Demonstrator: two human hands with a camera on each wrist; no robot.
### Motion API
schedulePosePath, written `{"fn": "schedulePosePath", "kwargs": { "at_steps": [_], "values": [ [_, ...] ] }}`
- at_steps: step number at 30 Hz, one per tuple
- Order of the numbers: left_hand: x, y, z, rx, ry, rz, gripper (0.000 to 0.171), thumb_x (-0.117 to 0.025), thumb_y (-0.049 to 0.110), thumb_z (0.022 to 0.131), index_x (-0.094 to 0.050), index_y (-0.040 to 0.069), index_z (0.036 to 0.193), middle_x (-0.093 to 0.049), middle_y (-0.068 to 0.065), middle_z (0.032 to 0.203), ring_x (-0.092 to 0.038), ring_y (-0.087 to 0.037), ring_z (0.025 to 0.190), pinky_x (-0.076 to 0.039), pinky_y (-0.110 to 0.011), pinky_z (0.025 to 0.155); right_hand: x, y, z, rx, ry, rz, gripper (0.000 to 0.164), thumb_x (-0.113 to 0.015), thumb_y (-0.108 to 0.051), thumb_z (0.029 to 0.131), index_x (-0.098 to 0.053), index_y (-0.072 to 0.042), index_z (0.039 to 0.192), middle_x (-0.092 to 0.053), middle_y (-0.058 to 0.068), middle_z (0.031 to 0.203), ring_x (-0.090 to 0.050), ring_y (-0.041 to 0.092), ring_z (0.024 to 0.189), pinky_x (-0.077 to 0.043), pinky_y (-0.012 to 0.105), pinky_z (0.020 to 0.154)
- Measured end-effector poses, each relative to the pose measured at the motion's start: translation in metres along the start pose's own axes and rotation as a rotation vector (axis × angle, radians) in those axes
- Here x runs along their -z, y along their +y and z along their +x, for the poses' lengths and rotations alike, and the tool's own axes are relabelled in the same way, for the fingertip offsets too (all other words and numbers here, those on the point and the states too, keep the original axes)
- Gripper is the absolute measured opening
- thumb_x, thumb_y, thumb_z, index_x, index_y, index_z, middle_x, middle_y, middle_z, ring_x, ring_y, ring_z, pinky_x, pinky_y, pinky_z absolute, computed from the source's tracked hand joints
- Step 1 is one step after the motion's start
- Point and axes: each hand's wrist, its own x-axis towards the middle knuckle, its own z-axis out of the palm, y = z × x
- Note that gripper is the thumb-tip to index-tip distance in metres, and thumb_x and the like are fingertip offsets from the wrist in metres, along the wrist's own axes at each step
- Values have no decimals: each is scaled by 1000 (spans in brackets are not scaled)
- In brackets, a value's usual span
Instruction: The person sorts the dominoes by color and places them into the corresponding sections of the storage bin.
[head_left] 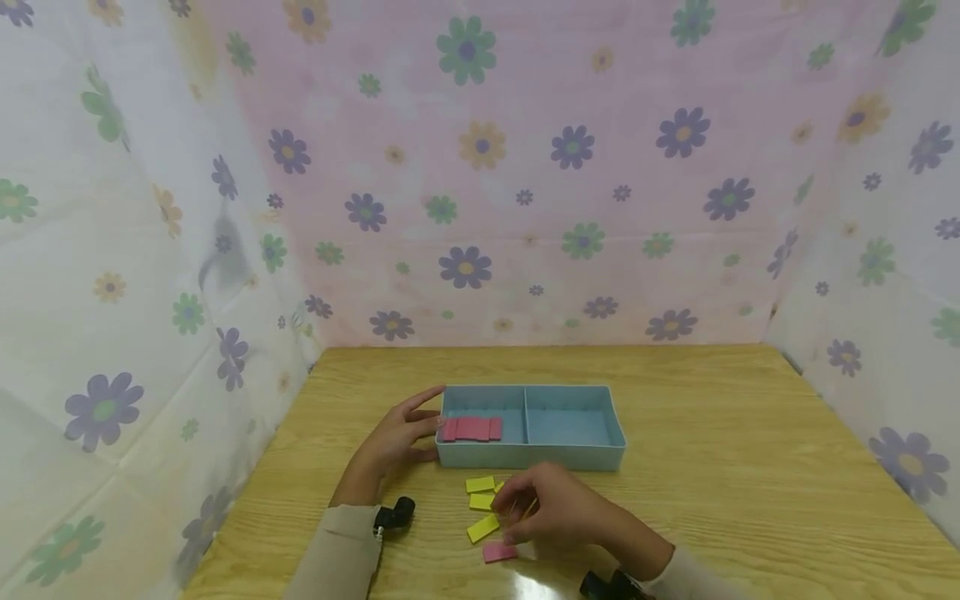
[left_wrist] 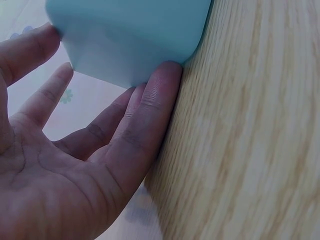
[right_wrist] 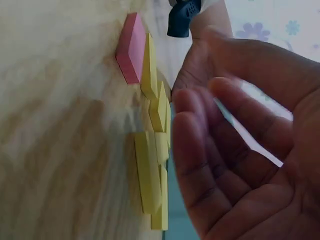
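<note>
My left hand (head_left: 393, 437) is at the left end of a light blue two-compartment box (head_left: 540, 458). In the left wrist view, its extended fingers touch the box's end wall (left_wrist: 110, 55) and corners. Several flat pink blocks (head_left: 472, 429) lie side by side in the left compartment. My right hand (head_left: 558, 508) hovers in front of the box, fingers loosely bent, nothing visible in its palm in the right wrist view. Beside its fingertips, several yellow blocks (head_left: 482, 528) lie on the table, some partly hidden by the hand. One pink block (head_left: 499, 552) lies nearest the person.
The wood-grain table (head_left: 750, 467) extends to both sides of the box. Flower-printed cloth (head_left: 525, 233) encloses the back and sides. Black wrist cameras (head_left: 395, 513) sit on both wrists, close above the tabletop.
</note>
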Motion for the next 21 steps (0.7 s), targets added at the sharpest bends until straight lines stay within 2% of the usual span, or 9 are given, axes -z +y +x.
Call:
{"fn": "schedulePosePath", "kwargs": {
  "at_steps": [7,14,21],
  "values": [
    [1,0,0,12,-3,-13,59,-67,28,103,-44,43,156,-43,-19,159,-57,-35,135,-61,-49,90,-11,-2,-2,-36,-7,-54,24,-91,-26,80,-81,-15,100,-76,-6,90,-69,3,80,-59,21,73],
    [1,-1,0,10,-8,-16,59,-65,25,104,-44,42,156,-44,-19,159,-58,-36,133,-61,-51,91,-18,-1,-2,-23,-23,-53,21,-90,-16,80,-80,-15,98,-75,-6,89,-68,2,78,-59,21,71],
    [0,-1,0,6,-8,-18,60,-68,28,102,-44,42,156,-43,-20,159,-57,-37,134,-61,-52,91,-21,-1,-3,-18,-16,-86,24,-90,-13,78,-79,-17,99,-74,-10,89,-66,1,79,-57,20,71]
  ]
}}
